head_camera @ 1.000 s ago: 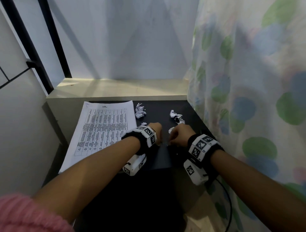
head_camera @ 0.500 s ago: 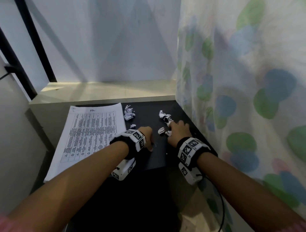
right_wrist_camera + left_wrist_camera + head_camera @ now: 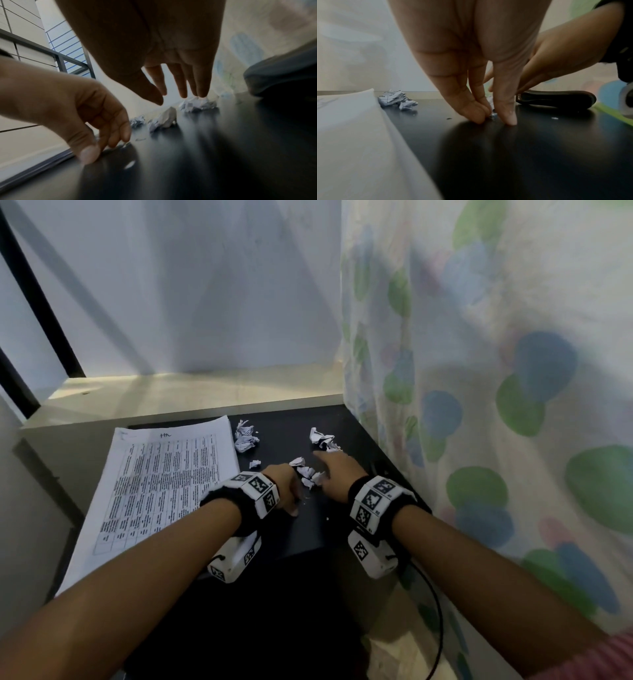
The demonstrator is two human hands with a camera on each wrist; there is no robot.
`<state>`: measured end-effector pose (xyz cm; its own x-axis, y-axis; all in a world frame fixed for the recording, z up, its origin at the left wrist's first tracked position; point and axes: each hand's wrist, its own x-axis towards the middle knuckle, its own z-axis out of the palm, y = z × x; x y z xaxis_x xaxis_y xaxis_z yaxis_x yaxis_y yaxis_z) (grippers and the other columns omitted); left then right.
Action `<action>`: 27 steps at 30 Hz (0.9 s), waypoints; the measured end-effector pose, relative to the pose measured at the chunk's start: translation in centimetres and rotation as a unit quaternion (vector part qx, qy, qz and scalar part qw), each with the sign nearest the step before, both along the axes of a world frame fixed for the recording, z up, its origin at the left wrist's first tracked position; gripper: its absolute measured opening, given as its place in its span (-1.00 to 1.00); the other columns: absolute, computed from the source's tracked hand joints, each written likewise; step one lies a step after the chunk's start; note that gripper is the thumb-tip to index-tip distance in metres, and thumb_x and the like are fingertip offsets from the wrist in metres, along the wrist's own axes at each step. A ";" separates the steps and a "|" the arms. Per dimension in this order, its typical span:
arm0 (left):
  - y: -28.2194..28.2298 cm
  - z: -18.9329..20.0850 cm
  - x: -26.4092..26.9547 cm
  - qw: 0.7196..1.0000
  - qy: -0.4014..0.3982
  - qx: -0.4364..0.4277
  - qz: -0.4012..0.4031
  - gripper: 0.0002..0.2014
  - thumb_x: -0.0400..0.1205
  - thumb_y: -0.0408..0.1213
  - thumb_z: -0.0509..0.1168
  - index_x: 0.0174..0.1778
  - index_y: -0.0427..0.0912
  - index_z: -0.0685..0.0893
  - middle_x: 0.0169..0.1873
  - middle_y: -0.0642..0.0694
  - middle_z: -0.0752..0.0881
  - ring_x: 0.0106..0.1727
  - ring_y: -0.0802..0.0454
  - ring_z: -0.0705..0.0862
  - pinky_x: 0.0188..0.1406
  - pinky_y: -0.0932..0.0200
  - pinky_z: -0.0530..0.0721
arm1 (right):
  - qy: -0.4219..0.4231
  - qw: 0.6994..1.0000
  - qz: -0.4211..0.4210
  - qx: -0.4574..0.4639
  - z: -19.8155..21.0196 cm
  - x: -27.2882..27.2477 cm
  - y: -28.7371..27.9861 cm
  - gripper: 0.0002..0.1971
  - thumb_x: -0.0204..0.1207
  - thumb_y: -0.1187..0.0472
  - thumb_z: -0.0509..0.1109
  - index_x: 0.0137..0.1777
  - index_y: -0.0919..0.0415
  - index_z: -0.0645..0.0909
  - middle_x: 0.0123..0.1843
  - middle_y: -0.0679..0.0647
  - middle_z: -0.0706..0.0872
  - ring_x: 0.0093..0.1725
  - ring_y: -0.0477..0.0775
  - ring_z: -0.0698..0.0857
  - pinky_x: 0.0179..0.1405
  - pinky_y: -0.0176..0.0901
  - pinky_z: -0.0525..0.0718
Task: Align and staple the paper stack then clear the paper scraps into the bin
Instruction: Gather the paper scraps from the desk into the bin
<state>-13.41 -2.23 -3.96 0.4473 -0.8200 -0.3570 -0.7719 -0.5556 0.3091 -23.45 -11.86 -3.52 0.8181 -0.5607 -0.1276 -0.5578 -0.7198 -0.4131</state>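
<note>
Desk (image 3: pixel 301 542): black, holds everything below.
Stack (image 3: pixel 161 484): printed sheets, flat, at 9 o'clock of my left hand, corner overhanging the near edge.
Scraps: crumpled ball (image 3: pixel 246 436) just beside the stack's far corner; ball (image 3: pixel 323 438) at 12 o'clock of my right hand; small cluster (image 3: pixel 308 472) between my hands; tiny bit (image 3: pixel 254 463) near the stack.
Stapler (image 3: pixel 556 99): black, lying at 3 o'clock of my left hand.
My left hand (image 3: pixel 282 486): fingertips (image 3: pixel 477 116) down on the desk, pinching a tiny scrap (image 3: pixel 494 115).
My right hand (image 3: pixel 337 474): fingers straight, spread, holding nothing, above the far ball
</note>
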 end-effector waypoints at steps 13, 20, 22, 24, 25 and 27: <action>0.1 0.4 -0.7 0.999 -0.036 0.013 -0.030 -0.59 0.49 -0.27 0.47 0.28 -0.22 0.69 0.25 -0.14 0.73 0.29 -0.09 0.68 0.29 0.14 0.59 | 0.184 0.981 -0.028 -0.047 -0.2 -2.0 0.1 -0.63 0.62 0.14 0.20 0.29 0.39 0.53 0.34 0.30 0.61 0.32 0.27 0.62 0.18 -0.09 0.59; 0.0 0.5 -0.7 0.998 -0.045 0.035 -0.036 -0.58 0.52 -0.23 0.44 0.31 -0.23 0.67 0.29 -0.13 0.70 0.33 -0.10 0.66 0.37 0.10 0.58 | 0.173 0.982 -0.051 -0.062 -1.1 -1.6 0.8 -0.41 0.61 0.06 0.20 0.55 0.39 0.24 0.64 0.36 0.13 0.61 0.35 0.22 0.56 0.09 0.34; 0.0 0.3 -0.6 0.998 -0.049 0.027 -0.032 -0.59 0.49 -0.27 0.47 0.26 -0.21 0.70 0.25 -0.15 0.73 0.29 -0.11 0.69 0.33 0.10 0.62 | 0.175 0.980 -0.071 -0.067 -0.3 -1.2 0.3 -0.39 0.64 0.04 0.16 0.59 0.39 0.19 0.66 0.35 0.10 0.65 0.34 0.13 0.61 0.11 0.23; 0.0 0.1 -0.7 0.998 -0.052 0.026 -0.030 -0.61 0.48 -0.28 0.47 0.25 -0.21 0.71 0.23 -0.15 0.74 0.28 -0.11 0.69 0.33 0.09 0.62 | 0.182 0.979 -0.075 -0.058 -0.1 -0.8 -0.3 -0.40 0.65 0.00 0.15 0.56 0.38 0.25 0.63 0.37 0.19 0.63 0.33 0.18 0.59 0.08 0.25; 0.0 0.0 -0.7 0.998 -0.053 0.026 -0.030 -0.61 0.49 -0.28 0.46 0.25 -0.21 0.70 0.23 -0.15 0.74 0.28 -0.11 0.69 0.34 0.08 0.62 | 0.190 0.978 -0.071 -0.046 -0.2 -0.7 -0.5 -0.40 0.64 -0.03 0.15 0.54 0.38 0.29 0.61 0.38 0.24 0.62 0.33 0.22 0.58 0.07 0.29; 0.0 0.0 -0.7 0.998 -0.051 0.024 -0.030 -0.60 0.50 -0.28 0.46 0.27 -0.21 0.69 0.24 -0.14 0.73 0.30 -0.10 0.68 0.35 0.08 0.61 | 0.199 0.978 -0.060 -0.026 -0.6 -0.7 -0.4 -0.39 0.62 -0.08 0.16 0.50 0.38 0.35 0.59 0.42 0.27 0.58 0.34 0.31 0.53 0.07 0.38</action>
<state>-14.11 -2.23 -3.98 0.4341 -0.8295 -0.3514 -0.8299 -0.5199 0.2022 -24.16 -12.25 -4.14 0.6371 -0.6636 -0.3922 -0.7488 -0.6534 -0.1108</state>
